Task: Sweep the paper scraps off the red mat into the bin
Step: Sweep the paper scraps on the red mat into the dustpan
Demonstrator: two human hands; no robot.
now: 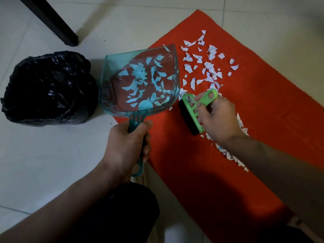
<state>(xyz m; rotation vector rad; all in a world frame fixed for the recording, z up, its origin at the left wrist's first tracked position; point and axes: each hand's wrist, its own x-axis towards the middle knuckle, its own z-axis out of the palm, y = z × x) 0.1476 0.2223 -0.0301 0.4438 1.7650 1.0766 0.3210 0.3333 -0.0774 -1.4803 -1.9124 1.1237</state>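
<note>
My left hand point(128, 144) grips the handle of a clear teal dustpan point(112, 88), which is lifted over the mat's left edge and holds several paper scraps. My right hand point(219, 118) is closed on a green hand brush point(192, 111) with black bristles, resting on the red mat point(263, 111). White paper scraps point(206, 65) lie scattered on the mat beyond the brush, and more scraps point(231, 155) trail under my right forearm. The bin point(47, 88), lined with a black bag, stands on the floor to the left of the dustpan.
A black furniture leg point(57, 25) slants across the tile floor point(52, 163) behind the bin. My dark-clothed knee point(133, 207) is at the bottom centre, beside the mat's near corner.
</note>
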